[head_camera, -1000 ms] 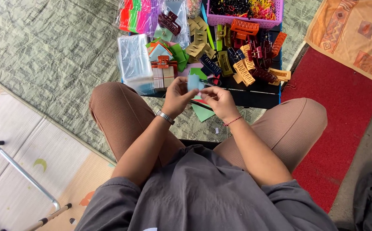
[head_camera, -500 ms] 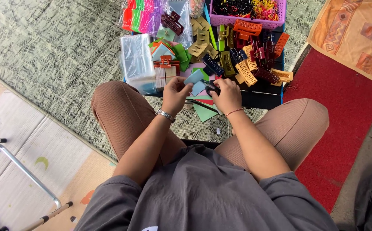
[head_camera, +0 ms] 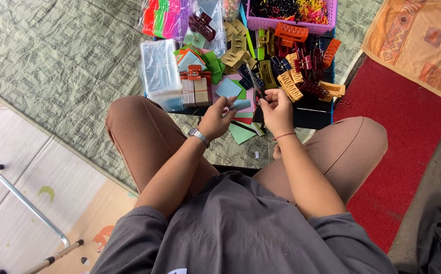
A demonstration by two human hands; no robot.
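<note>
- One metal frame leg (head_camera: 25, 200) stands at the far left on the pale play mat (head_camera: 38, 167).
- One stack of clear plastic bags (head_camera: 160, 71) lies on the green patterned mat (head_camera: 63, 56), with one bundle of bright neon packets (head_camera: 160, 18) above it.
- Two boxy brown clips with one orange clip on top (head_camera: 195, 86) sit just beside the bags.
- The left hand (head_camera: 216, 117), one watch at its wrist, pinches one pale blue card (head_camera: 241, 105) between narrow fingertips.
- Coloured paper squares (head_camera: 240, 133), at least four, lie under and between the hands.
- The right hand (head_camera: 277, 109) is closed narrowly on one thin dark piece (head_camera: 255, 83); I cannot tell what it is.
- A heap of hair claw clips (head_camera: 291, 61), more than a dozen, covers the dark tray (head_camera: 311, 115).
- One pink basket (head_camera: 291, 23) of small clips stands behind.
- One red rug (head_camera: 403, 147) lies at the right.
</note>
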